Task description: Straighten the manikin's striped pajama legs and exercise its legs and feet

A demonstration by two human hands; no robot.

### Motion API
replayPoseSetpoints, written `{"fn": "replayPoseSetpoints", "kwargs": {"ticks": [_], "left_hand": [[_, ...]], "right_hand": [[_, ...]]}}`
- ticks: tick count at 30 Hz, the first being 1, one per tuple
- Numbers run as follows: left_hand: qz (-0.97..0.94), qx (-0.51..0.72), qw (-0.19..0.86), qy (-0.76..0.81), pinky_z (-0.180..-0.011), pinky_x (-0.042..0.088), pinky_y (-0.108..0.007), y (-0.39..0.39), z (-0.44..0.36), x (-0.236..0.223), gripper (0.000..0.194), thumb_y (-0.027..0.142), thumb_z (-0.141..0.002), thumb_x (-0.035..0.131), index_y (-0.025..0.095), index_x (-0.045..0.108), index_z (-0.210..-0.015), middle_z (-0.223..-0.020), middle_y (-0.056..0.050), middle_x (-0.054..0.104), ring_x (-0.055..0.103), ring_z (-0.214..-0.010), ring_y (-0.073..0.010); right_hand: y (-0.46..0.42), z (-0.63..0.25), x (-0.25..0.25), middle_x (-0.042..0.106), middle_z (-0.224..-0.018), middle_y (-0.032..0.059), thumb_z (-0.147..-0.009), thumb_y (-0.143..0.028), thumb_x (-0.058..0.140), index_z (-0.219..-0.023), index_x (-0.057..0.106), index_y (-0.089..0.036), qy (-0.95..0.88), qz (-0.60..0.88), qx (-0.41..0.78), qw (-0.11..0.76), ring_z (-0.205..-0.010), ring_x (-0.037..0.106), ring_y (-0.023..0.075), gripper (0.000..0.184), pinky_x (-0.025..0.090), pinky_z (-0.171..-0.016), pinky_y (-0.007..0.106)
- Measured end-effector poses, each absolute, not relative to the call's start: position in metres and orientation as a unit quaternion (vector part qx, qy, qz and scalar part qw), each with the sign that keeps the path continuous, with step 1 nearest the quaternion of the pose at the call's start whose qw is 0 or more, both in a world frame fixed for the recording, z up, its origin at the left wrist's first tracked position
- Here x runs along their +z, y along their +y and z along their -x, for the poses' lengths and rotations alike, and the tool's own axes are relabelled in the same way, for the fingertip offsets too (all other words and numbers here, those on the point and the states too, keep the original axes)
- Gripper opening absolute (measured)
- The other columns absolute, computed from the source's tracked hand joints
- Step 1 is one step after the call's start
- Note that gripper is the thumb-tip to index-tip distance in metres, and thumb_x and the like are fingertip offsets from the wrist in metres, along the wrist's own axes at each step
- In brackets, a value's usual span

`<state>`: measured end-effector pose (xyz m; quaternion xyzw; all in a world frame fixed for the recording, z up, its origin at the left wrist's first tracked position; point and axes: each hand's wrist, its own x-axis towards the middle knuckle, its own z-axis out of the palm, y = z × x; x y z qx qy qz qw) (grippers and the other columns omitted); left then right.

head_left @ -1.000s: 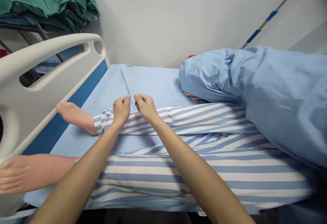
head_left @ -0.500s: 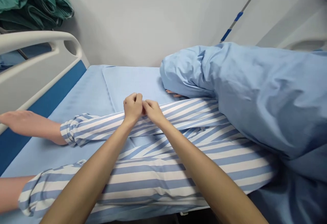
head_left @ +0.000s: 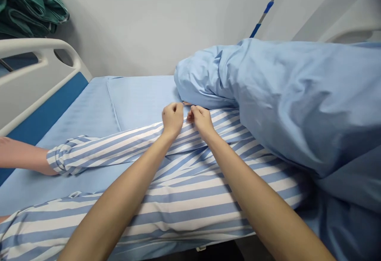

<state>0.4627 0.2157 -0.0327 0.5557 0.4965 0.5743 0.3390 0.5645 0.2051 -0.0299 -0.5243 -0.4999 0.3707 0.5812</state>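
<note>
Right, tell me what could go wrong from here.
The left hand and right hand sit at the edge of the striped trousers, so the cloth may slip. The bunched blue cover beside them could slide onto them. The bare leg lies near the white bed rail and could knock it.

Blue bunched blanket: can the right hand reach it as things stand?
Probably yes: the right hand rests on the striped gown just below the blue bunched blanket, with nothing visible between them.

Pt on bed, blanket on R, rail at L
</note>
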Motion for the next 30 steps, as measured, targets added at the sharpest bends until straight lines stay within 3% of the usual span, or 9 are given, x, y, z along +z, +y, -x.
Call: {"fn": "replayPoseSetpoints", "kwargs": {"ticks": [5,7,11,14,18,23,26,30], "left_hand": [[-0.611,0.496,0.295,0.541,-0.055,0.025,-0.024,0.219,-0.496,-0.041,0.029,0.028,-0.076,0.042,0.019,0.037,-0.049,-0.050,0.003,0.037,0.034,-0.053,-0.0095],[-0.629,0.466,0.260,0.565,-0.055,0.023,-0.025,0.221,-0.499,-0.048,0.029,0.029,-0.076,0.042,0.019,0.038,-0.049,-0.051,0.003,0.039,0.033,-0.054,-0.0101],[-0.644,0.466,0.287,0.534,-0.053,0.023,-0.025,0.224,-0.483,-0.051,0.030,0.029,-0.076,0.040,0.019,0.036,-0.048,-0.049,0.003,0.036,0.035,-0.053,-0.0098],[-0.638,0.452,0.271,0.562,-0.052,0.024,-0.024,0.219,-0.433,-0.050,0.029,0.030,-0.075,0.039,0.019,0.036,-0.048,-0.048,0.004,0.033,0.035,-0.052,-0.0094],[-0.612,0.414,0.197,0.645,-0.053,0.024,-0.024,0.199,-0.309,-0.052,0.029,0.032,-0.076,0.039,0.019,0.037,-0.050,-0.048,0.004,0.035,0.036,-0.053,-0.0103],[-0.581,0.264,0.059,0.767,-0.055,0.024,-0.025,0.171,-0.171,-0.060,0.029,0.035,-0.078,0.036,0.020,0.045,-0.055,-0.056,0.000,0.049,0.042,-0.058,-0.0131],[-0.593,0.214,0.023,0.776,-0.055,0.023,-0.026,0.164,-0.152,-0.065,0.029,0.036,-0.080,0.033,0.021,0.051,-0.062,-0.064,-0.003,0.059,0.048,-0.062,-0.0164],[-0.580,0.172,-0.012,0.796,-0.055,0.022,-0.028,0.161,-0.163,-0.068,0.032,0.037,-0.081,0.031,0.023,0.058,-0.069,-0.074,-0.006,0.066,0.055,-0.068,-0.0207]], "right_hand": [[0.204,-0.591,-0.026,0.044,-0.049,-0.0039,-0.081,-0.037,0.046,-0.056,0.046,-0.018,-0.532,0.521,0.268,0.612,-0.048,0.043,0.0080,0.032,0.037,-0.052,0.022],[0.205,-0.601,-0.032,0.046,-0.050,-0.0029,-0.082,-0.036,0.044,-0.056,0.048,-0.017,-0.538,0.553,0.235,0.592,-0.050,0.043,0.0089,0.032,0.036,-0.055,0.023],[0.206,-0.605,-0.048,0.050,-0.055,-0.0009,-0.085,-0.035,0.038,-0.056,0.048,-0.018,-0.553,0.619,0.172,0.530,-0.056,0.046,0.0111,0.035,0.033,-0.059,0.024],[0.205,-0.596,-0.051,0.049,-0.054,-0.0012,-0.086,-0.035,0.037,-0.057,0.046,-0.019,-0.581,0.653,0.117,0.471,-0.057,0.044,0.0121,0.035,0.029,-0.058,0.025],[0.202,-0.587,-0.046,0.056,-0.061,0.0019,-0.087,-0.034,0.034,-0.064,0.052,-0.018,-0.592,0.685,0.092,0.415,-0.062,0.047,0.0144,0.033,0.028,-0.059,0.025],[0.209,-0.577,-0.038,0.065,-0.082,0.0100,-0.087,-0.029,0.032,-0.080,0.062,-0.016,-0.578,0.758,0.056,0.298,-0.075,0.054,0.0183,0.034,0.029,-0.064,0.026],[0.214,-0.537,-0.037,0.065,-0.082,0.0125,-0.088,-0.028,0.032,-0.082,0.063,-0.014,-0.590,0.768,0.064,0.243,-0.076,0.055,0.0193,0.035,0.030,-0.065,0.027],[0.205,-0.425,-0.040,0.064,-0.076,0.0067,-0.090,-0.028,0.031,-0.076,0.060,-0.016,-0.690,0.653,0.179,0.257,-0.071,0.055,0.0145,0.035,0.031,-0.062,0.024]]}}
